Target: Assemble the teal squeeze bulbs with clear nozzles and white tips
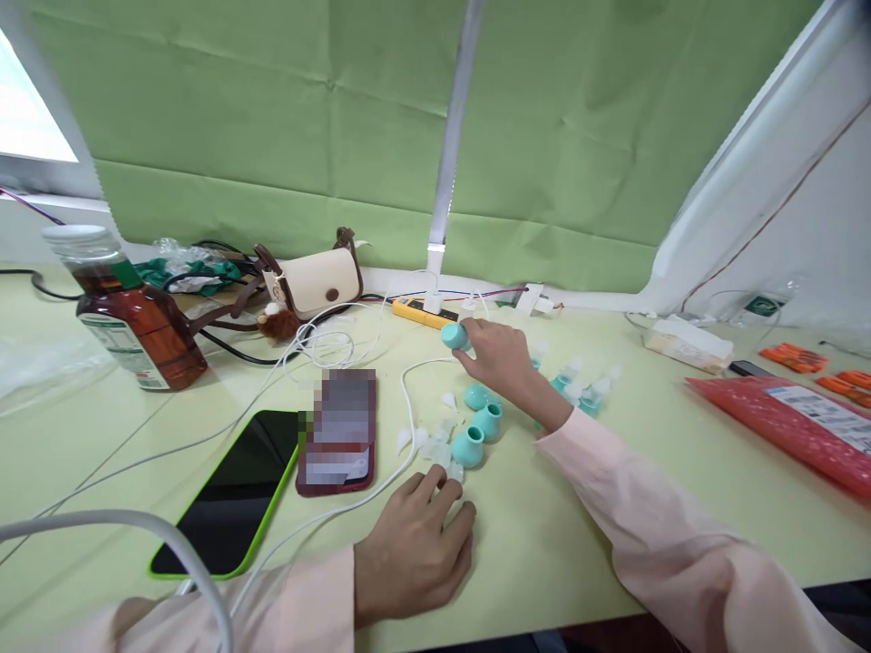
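My right hand (500, 358) pinches a small turquoise bulb-shaped piece (455, 336) between thumb and fingers, above the table. Below it are more turquoise pieces: two round ones with open necks, one bulb (487, 421) and one bulb (468, 447) closer to me, and another behind them. My left hand (418, 544) rests palm down on the table with loosely bent fingers somewhat apart. Its fingertips are beside several translucent white plastic pieces (439, 444); whether they touch is unclear. Past my right wrist stand several turquoise pieces with translucent tops (595, 396), partly hidden by my arm.
A black phone in a green case (238, 490) and a red-cased phone (340, 435) lie left, with a white cable (408, 390) alongside. Behind are a brown bottle (136, 317), a cream handbag (319, 281) and a yellow power strip (418, 314). A red package (782, 426) lies right.
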Demonstrator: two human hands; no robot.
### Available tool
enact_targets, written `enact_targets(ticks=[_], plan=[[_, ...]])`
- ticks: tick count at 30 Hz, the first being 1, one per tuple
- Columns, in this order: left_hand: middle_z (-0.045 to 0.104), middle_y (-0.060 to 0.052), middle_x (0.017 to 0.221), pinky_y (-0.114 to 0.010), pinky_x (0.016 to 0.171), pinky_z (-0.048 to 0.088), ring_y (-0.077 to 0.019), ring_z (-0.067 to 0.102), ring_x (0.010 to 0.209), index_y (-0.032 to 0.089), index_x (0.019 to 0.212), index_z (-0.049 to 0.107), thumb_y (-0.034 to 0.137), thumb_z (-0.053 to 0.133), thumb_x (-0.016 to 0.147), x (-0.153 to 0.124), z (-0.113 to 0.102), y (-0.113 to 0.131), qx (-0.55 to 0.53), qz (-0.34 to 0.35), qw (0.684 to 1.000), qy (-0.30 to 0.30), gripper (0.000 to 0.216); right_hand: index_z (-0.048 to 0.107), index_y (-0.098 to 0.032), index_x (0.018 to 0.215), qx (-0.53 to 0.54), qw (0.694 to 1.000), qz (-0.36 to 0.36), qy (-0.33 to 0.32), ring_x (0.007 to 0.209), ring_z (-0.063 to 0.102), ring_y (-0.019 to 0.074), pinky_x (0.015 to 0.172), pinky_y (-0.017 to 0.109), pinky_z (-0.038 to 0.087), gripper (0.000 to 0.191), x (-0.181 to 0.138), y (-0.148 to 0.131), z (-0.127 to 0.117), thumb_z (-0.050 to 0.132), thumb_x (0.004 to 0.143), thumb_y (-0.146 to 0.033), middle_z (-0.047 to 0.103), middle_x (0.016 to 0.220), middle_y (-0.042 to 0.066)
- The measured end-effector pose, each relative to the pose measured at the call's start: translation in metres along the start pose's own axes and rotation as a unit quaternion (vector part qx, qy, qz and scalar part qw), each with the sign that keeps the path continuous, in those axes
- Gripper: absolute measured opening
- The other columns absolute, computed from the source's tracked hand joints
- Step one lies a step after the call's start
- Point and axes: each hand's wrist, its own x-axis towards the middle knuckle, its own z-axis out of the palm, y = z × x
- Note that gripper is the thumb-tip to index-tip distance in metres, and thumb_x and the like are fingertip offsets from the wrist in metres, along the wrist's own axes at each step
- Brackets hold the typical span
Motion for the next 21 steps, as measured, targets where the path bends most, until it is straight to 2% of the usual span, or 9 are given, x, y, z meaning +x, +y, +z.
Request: enact_targets(ticks=[3, 5, 6, 8, 10, 12, 14, 18, 21], plan=[[0.055, -0.008, 0.076, -0.032, 0.06, 0.044, -0.0196, 0.048, 0.072, 0.014, 0.09, 0.052, 0.012, 0.045, 0.074, 0.001, -0.007, 0.001, -0.056, 0.007, 0.996, 0.073, 0.017, 0.048, -0.016, 0.097, 0.119, 0.98, -0.038, 0.155, 0.091, 0.05, 0.0264, 0.063, 0.033, 0.044, 0.028, -0.017, 0.006, -0.027, 0.051, 0.074, -0.031, 0.056, 0.096, 0.011], [0.054, -0.006, 0.075, -0.03, 0.057, 0.042, -0.0168, 0.045, 0.068, 0.016, 0.091, 0.048, 0.009, 0.045, 0.073, 0.0, -0.011, 0.002, -0.115, 0.019, 0.984, 0.134, 0.02, 0.047, -0.018, 0.093, 0.271, 0.932, -0.059, 0.235, 0.073, 0.053, 0.0191, 0.056, 0.03, 0.046, 0.029, -0.034, 0.011, -0.045, 0.058, 0.068, -0.03, 0.055, 0.086, 0.006], [0.052, -0.005, 0.074, -0.029, 0.056, 0.04, -0.0157, 0.044, 0.066, 0.017, 0.091, 0.045, 0.01, 0.046, 0.072, 0.0, -0.013, 0.002, -0.151, 0.017, 0.975, 0.161, 0.02, 0.047, -0.019, 0.091, 0.352, 0.906, -0.06, 0.229, 0.066, 0.053, 0.016, 0.052, 0.028, 0.046, 0.03, -0.043, 0.013, -0.053, 0.061, 0.066, -0.029, 0.054, 0.084, 0.004], [0.047, -0.004, 0.075, -0.029, 0.056, 0.039, -0.0149, 0.043, 0.066, 0.019, 0.089, 0.039, 0.015, 0.046, 0.074, -0.002, -0.014, 0.001, -0.231, -0.015, 0.953, 0.197, 0.018, 0.046, -0.02, 0.091, 0.51, 0.841, -0.072, 0.168, 0.063, 0.052, 0.0132, 0.045, 0.023, 0.046, 0.034, -0.062, 0.015, -0.062, 0.064, 0.064, -0.029, 0.051, 0.083, 0.003], [0.044, -0.004, 0.078, -0.029, 0.058, 0.039, -0.0158, 0.044, 0.069, 0.02, 0.091, 0.035, 0.027, 0.044, 0.077, -0.003, -0.012, -0.001, -0.307, -0.069, 0.929, 0.194, 0.018, 0.044, -0.022, 0.099, 0.634, 0.767, -0.077, 0.054, 0.057, 0.052, 0.0104, 0.04, 0.02, 0.046, 0.04, -0.078, 0.014, -0.06, 0.064, 0.065, -0.033, 0.049, 0.084, 0.003], [0.043, -0.006, 0.082, -0.029, 0.058, 0.039, -0.0168, 0.043, 0.071, 0.019, 0.096, 0.035, 0.04, 0.038, 0.079, -0.004, -0.011, -0.002, -0.365, -0.128, 0.908, 0.161, 0.027, 0.042, -0.022, 0.104, 0.709, 0.697, -0.08, -0.065, 0.056, 0.053, 0.0099, 0.041, 0.02, 0.049, 0.046, -0.09, 0.011, -0.046, 0.063, 0.066, -0.036, 0.048, 0.086, 0.004], [0.045, -0.007, 0.084, -0.028, 0.056, 0.037, -0.0168, 0.043, 0.07, 0.018, 0.1, 0.037, 0.049, 0.034, 0.079, -0.003, -0.011, -0.002, -0.402, -0.178, 0.891, 0.113, 0.038, 0.044, -0.019, 0.1, 0.746, 0.649, -0.077, -0.133, 0.06, 0.055, 0.0107, 0.045, 0.022, 0.051, 0.043, -0.098, 0.006, -0.026, 0.065, 0.065, -0.034, 0.048, 0.087, 0.004], [0.049, 0.0, 0.071, -0.023, 0.055, 0.033, -0.0128, 0.042, 0.061, 0.018, 0.088, 0.047, 0.045, 0.037, 0.081, 0.002, -0.014, 0.0, -0.424, -0.236, 0.874, 0.013, 0.029, 0.04, -0.019, 0.097, 0.768, 0.616, -0.09, -0.151, 0.067, 0.055, 0.0125, 0.053, 0.026, 0.051, 0.041, -0.104, 0.001, 0.002, 0.064, 0.065, -0.03, 0.048, 0.088, 0.004], [0.042, 0.004, 0.059, -0.02, 0.049, 0.03, -0.0096, 0.037, 0.053, 0.018, 0.079, 0.047, 0.035, 0.037, 0.084, 0.005, -0.013, 0.002, -0.41, -0.289, 0.864, -0.035, 0.02, 0.04, -0.019, 0.101, 0.727, 0.665, -0.115, -0.126, 0.07, 0.054, 0.0135, 0.056, 0.026, 0.049, 0.043, -0.106, 0.001, 0.006, 0.062, 0.065, -0.027, 0.05, 0.091, 0.006]])
